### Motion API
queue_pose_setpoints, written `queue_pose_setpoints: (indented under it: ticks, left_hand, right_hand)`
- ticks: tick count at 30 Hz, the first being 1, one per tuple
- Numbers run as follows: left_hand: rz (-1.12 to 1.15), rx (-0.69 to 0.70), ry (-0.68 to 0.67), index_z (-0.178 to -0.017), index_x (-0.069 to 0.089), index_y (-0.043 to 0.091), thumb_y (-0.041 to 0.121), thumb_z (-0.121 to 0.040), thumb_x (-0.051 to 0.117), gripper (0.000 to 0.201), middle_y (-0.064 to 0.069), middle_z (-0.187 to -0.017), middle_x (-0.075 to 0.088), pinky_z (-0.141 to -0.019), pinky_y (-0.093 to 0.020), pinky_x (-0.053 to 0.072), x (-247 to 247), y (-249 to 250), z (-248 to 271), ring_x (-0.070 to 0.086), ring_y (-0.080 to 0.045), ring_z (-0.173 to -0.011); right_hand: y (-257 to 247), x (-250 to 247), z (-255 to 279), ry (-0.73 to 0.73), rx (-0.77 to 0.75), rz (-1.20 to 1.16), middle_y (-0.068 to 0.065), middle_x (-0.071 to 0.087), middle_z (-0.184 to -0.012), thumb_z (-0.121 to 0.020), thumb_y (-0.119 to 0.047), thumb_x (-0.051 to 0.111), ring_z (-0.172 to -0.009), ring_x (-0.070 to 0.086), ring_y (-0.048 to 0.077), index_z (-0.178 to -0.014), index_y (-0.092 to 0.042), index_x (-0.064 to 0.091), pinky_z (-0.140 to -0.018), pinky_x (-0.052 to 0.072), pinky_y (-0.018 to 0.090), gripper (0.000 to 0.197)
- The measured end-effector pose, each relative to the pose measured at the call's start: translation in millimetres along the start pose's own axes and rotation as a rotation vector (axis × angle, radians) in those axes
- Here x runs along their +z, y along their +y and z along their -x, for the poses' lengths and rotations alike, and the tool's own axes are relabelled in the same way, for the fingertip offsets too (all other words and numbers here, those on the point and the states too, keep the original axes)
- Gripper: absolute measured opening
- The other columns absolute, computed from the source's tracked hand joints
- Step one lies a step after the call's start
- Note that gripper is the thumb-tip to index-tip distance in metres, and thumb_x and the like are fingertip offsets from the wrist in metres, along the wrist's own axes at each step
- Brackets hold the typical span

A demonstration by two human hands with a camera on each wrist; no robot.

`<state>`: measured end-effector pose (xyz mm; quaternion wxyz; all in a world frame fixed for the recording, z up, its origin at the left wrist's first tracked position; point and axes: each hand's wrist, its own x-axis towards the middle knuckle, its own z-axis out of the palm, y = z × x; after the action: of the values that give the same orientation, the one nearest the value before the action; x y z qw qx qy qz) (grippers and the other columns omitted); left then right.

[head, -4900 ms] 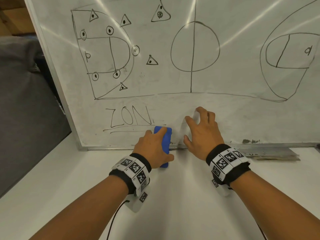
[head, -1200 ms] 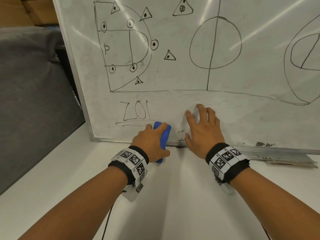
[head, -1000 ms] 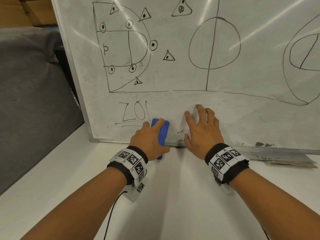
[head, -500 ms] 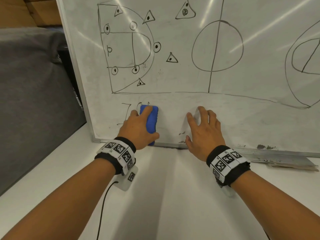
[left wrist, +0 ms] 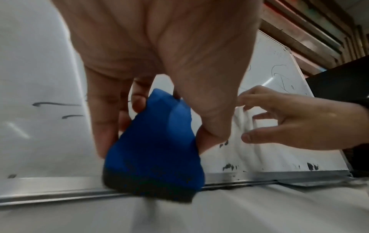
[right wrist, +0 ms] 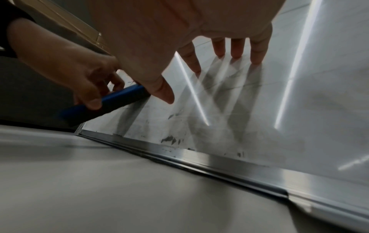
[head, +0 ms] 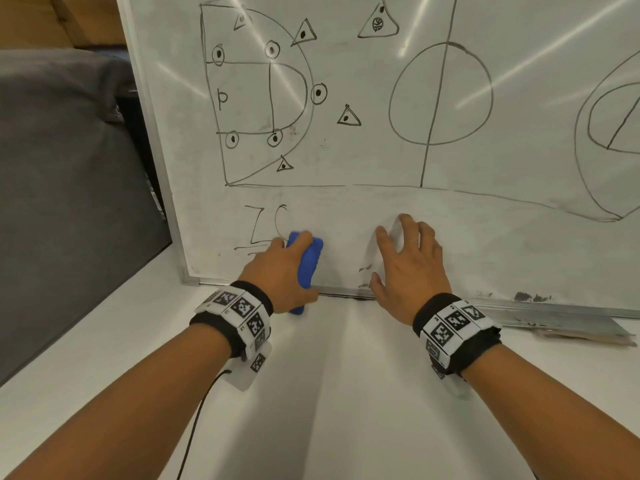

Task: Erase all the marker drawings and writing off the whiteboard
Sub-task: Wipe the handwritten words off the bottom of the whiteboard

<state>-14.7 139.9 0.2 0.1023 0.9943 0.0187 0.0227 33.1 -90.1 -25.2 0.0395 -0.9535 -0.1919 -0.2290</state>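
Observation:
A whiteboard (head: 381, 161) leans upright on a white table, covered in black marker court lines, circles and triangles. Near its bottom left the letters "ZO" (head: 266, 225) remain, with two short underlines beside them. My left hand (head: 280, 271) grips a blue eraser (head: 308, 268) (left wrist: 155, 141) (right wrist: 103, 104) pressed against the board's bottom edge, just right of those letters. My right hand (head: 408, 268) (right wrist: 219, 52) presses flat on the board with its fingers spread, a little to the right of the eraser. Dark marker smudges (left wrist: 229, 167) sit along the lower frame.
A grey upholstered seat (head: 69, 185) stands left of the board. The board's metal tray (head: 554, 317) juts out at the lower right over the white table (head: 329, 410). A thin black cable (head: 194, 420) runs from my left wrist.
My left hand has slid the eraser down from the letters to the board's bottom edge, and the word has shrunk from "ZON" to "ZO". The right hand has stayed in place.

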Motion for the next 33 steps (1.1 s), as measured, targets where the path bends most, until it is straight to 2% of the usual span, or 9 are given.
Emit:
queue_pose_setpoints:
  ticks: [3, 7, 8, 10, 12, 14, 22, 27, 33]
  left_hand:
    - [-0.01, -0.027, -0.053, -0.134, 0.023, 0.036, 0.052, -0.07, 0.078, 0.086, -0.002, -0.095, 0.042, -0.072, -0.041, 0.056, 1.3, -3.9, -0.1, 0.055, -0.026, -0.078]
    - [0.061, -0.041, 0.174, -0.137, 0.021, 0.036, 0.051, -0.073, 0.075, 0.085, -0.005, -0.098, 0.044, -0.067, -0.038, 0.054, -6.6, -5.9, -4.1, 0.054, -0.026, -0.074]
    - [0.064, -0.041, 0.191, -0.137, 0.02, 0.035, 0.05, -0.074, 0.075, 0.085, -0.005, -0.099, 0.043, -0.067, -0.038, 0.054, -6.9, -5.7, -4.3, 0.054, -0.026, -0.074]
    - [0.032, -0.023, 0.095, -0.137, 0.02, 0.035, 0.05, -0.073, 0.076, 0.087, -0.006, -0.101, 0.043, -0.07, -0.04, 0.056, -3.5, -4.7, -2.7, 0.055, -0.026, -0.077]
    - [-0.058, 0.016, -0.087, -0.137, 0.022, 0.037, 0.053, -0.071, 0.077, 0.087, -0.004, -0.101, 0.045, -0.076, -0.043, 0.057, 4.1, -4.2, 1.1, 0.057, -0.027, -0.083]
    - [-0.101, 0.018, -0.161, -0.135, 0.025, 0.037, 0.054, -0.07, 0.076, 0.085, -0.003, -0.099, 0.045, -0.077, -0.043, 0.057, 11.5, -3.9, 4.9, 0.057, -0.027, -0.083]
    - [0.015, -0.002, 0.002, -0.14, 0.019, 0.037, 0.049, -0.076, 0.074, 0.085, -0.004, -0.104, 0.04, -0.073, -0.041, 0.055, 18.1, 10.9, 4.2, 0.055, -0.028, -0.082]
    - [-0.169, 0.028, -0.116, -0.139, 0.021, 0.037, 0.053, -0.075, 0.074, 0.085, -0.004, -0.104, 0.036, -0.067, -0.035, 0.047, 24.3, 20.9, 6.2, 0.051, -0.027, -0.079]
    - [-0.005, -0.058, 0.001, -0.137, 0.017, 0.037, 0.051, -0.077, 0.073, 0.083, -0.007, -0.106, 0.038, -0.067, -0.037, 0.05, 31.2, 21.6, 8.1, 0.051, -0.029, -0.079]
  right_hand:
    - [1.0, 0.1, 0.5, 0.0, -0.004, 0.001, 0.02, 0.02, -0.153, -0.078, -0.045, 0.065, -0.134, 0.024, 0.044, -0.145, -0.017, 0.037, -0.105, 0.035, 0.058, 0.078]
    - [0.2, -1.1, 0.6, 0.001, -0.005, -0.005, 0.02, 0.021, -0.152, -0.079, -0.045, 0.064, -0.133, 0.025, 0.044, -0.145, -0.017, 0.038, -0.104, 0.036, 0.057, 0.077]
    - [0.2, -1.1, 0.5, 0.003, -0.004, -0.004, 0.02, 0.021, -0.152, -0.079, -0.045, 0.064, -0.133, 0.025, 0.044, -0.145, -0.017, 0.038, -0.104, 0.036, 0.057, 0.076]
    - [0.6, -0.7, 0.6, 0.002, -0.003, -0.003, 0.021, 0.021, -0.152, -0.079, -0.045, 0.065, -0.133, 0.025, 0.044, -0.145, -0.017, 0.038, -0.104, 0.036, 0.057, 0.077]
    - [1.1, -0.3, 0.6, 0.003, -0.002, -0.005, 0.021, 0.021, -0.153, -0.079, -0.045, 0.065, -0.133, 0.025, 0.044, -0.145, -0.017, 0.038, -0.104, 0.036, 0.058, 0.077]
    - [0.7, 0.1, 0.6, 0.004, -0.001, -0.01, 0.021, 0.021, -0.153, -0.079, -0.045, 0.066, -0.133, 0.025, 0.044, -0.145, -0.017, 0.038, -0.104, 0.036, 0.058, 0.077]
    - [1.0, 1.2, -0.2, -0.002, 0.002, -0.002, 0.02, 0.019, -0.154, -0.079, -0.046, 0.065, -0.135, 0.023, 0.044, -0.146, -0.018, 0.036, -0.106, 0.035, 0.057, 0.078]
    - [1.1, 0.7, -0.2, -0.005, 0.004, -0.007, 0.019, 0.019, -0.153, -0.079, -0.046, 0.065, -0.135, 0.024, 0.044, -0.146, -0.018, 0.036, -0.106, 0.035, 0.057, 0.078]
    - [1.6, 0.1, 0.6, -0.003, -0.006, -0.01, 0.02, 0.02, -0.153, -0.079, -0.046, 0.065, -0.134, 0.024, 0.044, -0.145, -0.018, 0.036, -0.105, 0.036, 0.057, 0.078]
